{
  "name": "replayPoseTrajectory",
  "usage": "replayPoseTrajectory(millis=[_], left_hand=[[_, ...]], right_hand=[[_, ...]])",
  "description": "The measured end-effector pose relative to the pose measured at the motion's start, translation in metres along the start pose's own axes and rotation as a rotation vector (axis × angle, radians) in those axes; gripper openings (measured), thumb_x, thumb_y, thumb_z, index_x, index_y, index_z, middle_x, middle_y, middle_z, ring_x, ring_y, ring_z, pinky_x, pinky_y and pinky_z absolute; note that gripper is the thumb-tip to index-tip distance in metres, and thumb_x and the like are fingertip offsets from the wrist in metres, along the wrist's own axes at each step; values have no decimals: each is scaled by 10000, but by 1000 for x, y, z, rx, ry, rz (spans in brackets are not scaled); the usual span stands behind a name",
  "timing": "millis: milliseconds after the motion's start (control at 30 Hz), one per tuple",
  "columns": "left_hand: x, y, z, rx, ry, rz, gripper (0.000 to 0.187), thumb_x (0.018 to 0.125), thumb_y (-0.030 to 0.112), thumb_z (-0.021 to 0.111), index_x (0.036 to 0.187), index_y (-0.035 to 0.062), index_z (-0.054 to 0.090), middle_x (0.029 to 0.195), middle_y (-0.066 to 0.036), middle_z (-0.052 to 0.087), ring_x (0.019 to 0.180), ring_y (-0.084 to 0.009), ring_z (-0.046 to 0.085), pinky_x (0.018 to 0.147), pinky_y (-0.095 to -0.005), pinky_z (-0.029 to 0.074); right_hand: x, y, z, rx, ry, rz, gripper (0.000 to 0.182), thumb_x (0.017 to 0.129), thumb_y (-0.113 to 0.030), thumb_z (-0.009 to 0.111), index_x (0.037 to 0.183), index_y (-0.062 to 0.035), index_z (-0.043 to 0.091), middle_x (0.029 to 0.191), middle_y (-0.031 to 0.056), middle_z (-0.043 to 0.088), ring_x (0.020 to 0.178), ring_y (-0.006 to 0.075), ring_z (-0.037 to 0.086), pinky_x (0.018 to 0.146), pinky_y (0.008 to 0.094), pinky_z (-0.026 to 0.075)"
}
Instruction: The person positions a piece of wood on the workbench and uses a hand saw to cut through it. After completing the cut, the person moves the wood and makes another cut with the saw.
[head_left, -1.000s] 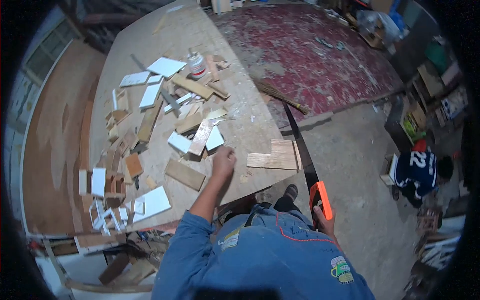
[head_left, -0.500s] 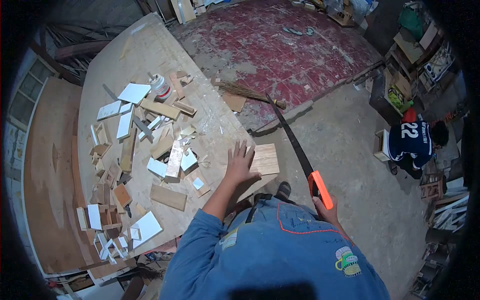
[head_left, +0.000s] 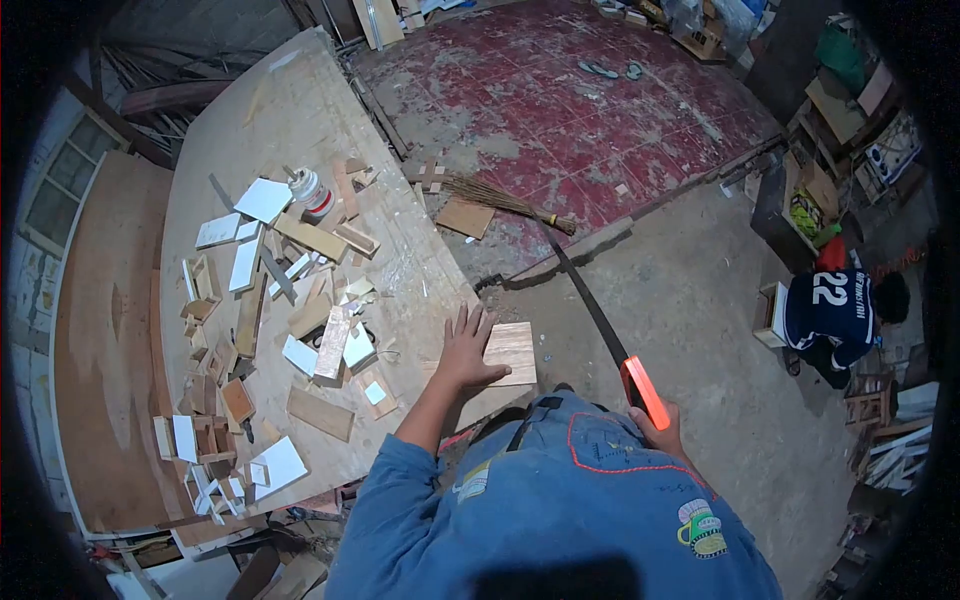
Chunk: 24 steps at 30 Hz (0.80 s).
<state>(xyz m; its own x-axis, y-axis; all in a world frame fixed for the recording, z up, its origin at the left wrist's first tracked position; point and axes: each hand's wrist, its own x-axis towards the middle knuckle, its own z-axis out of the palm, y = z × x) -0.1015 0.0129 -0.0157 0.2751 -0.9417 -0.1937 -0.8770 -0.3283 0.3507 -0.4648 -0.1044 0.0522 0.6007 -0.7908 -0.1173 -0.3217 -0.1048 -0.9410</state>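
Observation:
My left hand [head_left: 464,352] lies flat with its fingers spread, on and beside a pale wooden board [head_left: 513,356]. The board juts past the edge of the worktable [head_left: 300,105], and part of it is hidden under the hand. To the right, clear of the board, my right hand [head_left: 662,430] grips the orange handle of a handsaw [head_left: 594,306]. Its long dark blade points forward and a little left, over the floor. Some of the right hand's fingers are hidden behind the handle.
Wood offcuts [head_left: 321,417], white panels [head_left: 265,200] and a plastic bottle [head_left: 312,192] are scattered over the table. A straw broom [head_left: 510,198] lies on the floor ahead. At the right a person [head_left: 828,310] crouches by a wooden box [head_left: 771,317].
The view has shifted slightly, so the table, board and left hand appear lower and further left. Both hands keep their holds; the saw has barely moved.

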Motion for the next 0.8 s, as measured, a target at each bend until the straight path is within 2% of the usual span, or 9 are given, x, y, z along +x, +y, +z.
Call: replayPoseTrajectory(millis=[67, 167, 467, 633, 800], left_hand=[[-4, 1, 12, -12, 126, -60, 1114, 580, 605, 745, 1462, 81, 311, 1548, -196, 188, 1443, -412, 61, 1108, -641, 91], [-18, 5, 17, -5, 167, -71, 1112, 605, 632, 717, 1465, 65, 296, 1545, -211, 185, 1440, -420, 72, 1105, -643, 81], [-49, -3, 27, 105, 60, 105, 1174, 639, 722, 646, 1484, 25, 224, 1553, -210, 161, 1444, -396, 98, 1114, -620, 68], [-46, -8, 32, 94, 71, 146, 1117, 689, 685, 635, 1483, 19, 217, 1554, -215, 149, 1442, -400, 100, 1101, -637, 74], [-55, -15, 31, 40, 105, 40, 1035, 761, 611, 610, 1489, 14, 181, 1547, -227, 162, 1439, -409, 99, 1105, -637, 63]], right_hand=[[6, 11, -1, -4, 0, 0, 222, 787, -151, 688, 748, 9, 539, 603, 48, 478, 546, 140, 427, 524, 323, 392], [2, 11, 3, 28, 0, 23, 224, 791, -157, 684, 743, 4, 535, 607, 39, 475, 554, 135, 420, 528, 314, 388], [-64, -8, 60, 84, 143, 44, 240, 801, -174, 689, 739, 2, 538, 613, 28, 483, 568, 125, 441, 539, 312, 391], [-119, -28, 108, 98, 243, 46, 233, 800, -153, 686, 697, -11, 533, 600, 29, 522, 547, 119, 460, 519, 304, 389], [-183, -20, 160, 105, 374, 63, 252, 785, -138, 708, 669, -17, 519, 583, 18, 498, 524, 116, 439, 498, 308, 377]])
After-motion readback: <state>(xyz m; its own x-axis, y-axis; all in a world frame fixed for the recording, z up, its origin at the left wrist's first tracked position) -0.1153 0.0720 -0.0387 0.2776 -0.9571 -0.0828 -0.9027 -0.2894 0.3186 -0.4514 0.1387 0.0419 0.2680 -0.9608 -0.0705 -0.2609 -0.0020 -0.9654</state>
